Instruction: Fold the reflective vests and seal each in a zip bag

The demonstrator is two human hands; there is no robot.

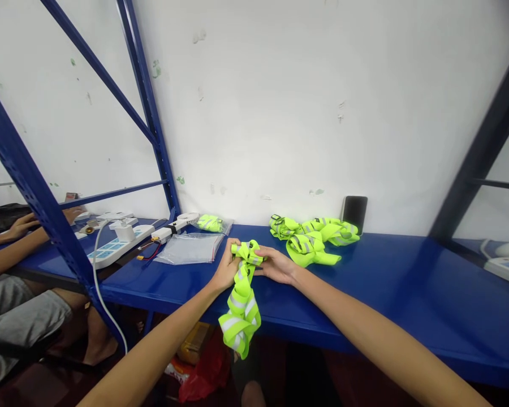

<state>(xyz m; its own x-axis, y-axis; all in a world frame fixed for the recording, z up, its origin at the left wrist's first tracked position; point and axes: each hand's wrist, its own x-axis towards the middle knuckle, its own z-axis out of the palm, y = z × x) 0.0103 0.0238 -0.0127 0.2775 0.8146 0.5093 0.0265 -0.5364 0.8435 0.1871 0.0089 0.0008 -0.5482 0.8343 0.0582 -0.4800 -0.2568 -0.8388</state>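
Note:
Both hands hold a neon-yellow reflective strap point(241, 302) with silver stripes, above the front part of the blue table. My left hand point(226, 268) is closed on the left end of its bunched upper part. My right hand point(276, 265) grips the same bunch from the right, thumb on top and fingers partly hidden behind it. The loose length hangs in twisted loops past the table's front edge. More neon-yellow straps point(309, 234) lie in a loose heap behind and to the right of my hands.
Clear plastic bags point(189, 247) lie left, beside a bagged yellow strap point(211, 223). A power strip point(121, 244) and a wired white device point(169, 230) are farther left. A dark phone point(354, 212) leans on the wall. Blue shelf posts point(155, 127) stand left; another person's hand point(22, 225) is beyond.

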